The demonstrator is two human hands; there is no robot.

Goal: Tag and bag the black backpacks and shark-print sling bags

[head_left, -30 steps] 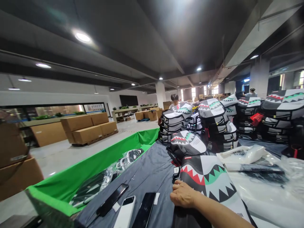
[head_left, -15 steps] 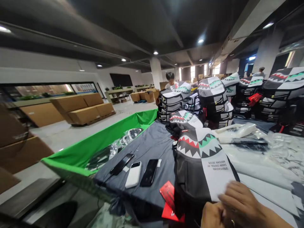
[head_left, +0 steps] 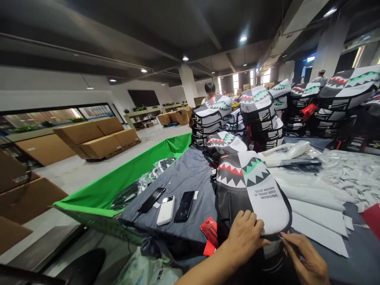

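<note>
A black, grey and white backpack (head_left: 246,194) with a red and green shark-tooth print lies in front of me, its printed lettering upside down to me. My left hand (head_left: 247,235) is closed at its near edge, fingers curled over the white panel. Opposite it, my right hand (head_left: 307,255) pinches at the edge near the bottom right corner with thumb and forefinger. Whatever small part lies between those fingertips is too small to make out. Red tags (head_left: 210,233) hang beside the bag's left side, next to my left forearm.
Two phones, one black (head_left: 184,206) and one dark (head_left: 152,200), flank a white power bank (head_left: 166,210) on the grey cloth (head_left: 190,170). Backpack stacks (head_left: 258,114) stand behind. Plastic bags (head_left: 303,182) and white sheets (head_left: 319,225) lie right; a green-lined bin (head_left: 89,196) is left.
My hands were together and blurred at the bag's lower right. Now they are apart, the left on the near edge and the right at the corner. The view has shifted slightly.
</note>
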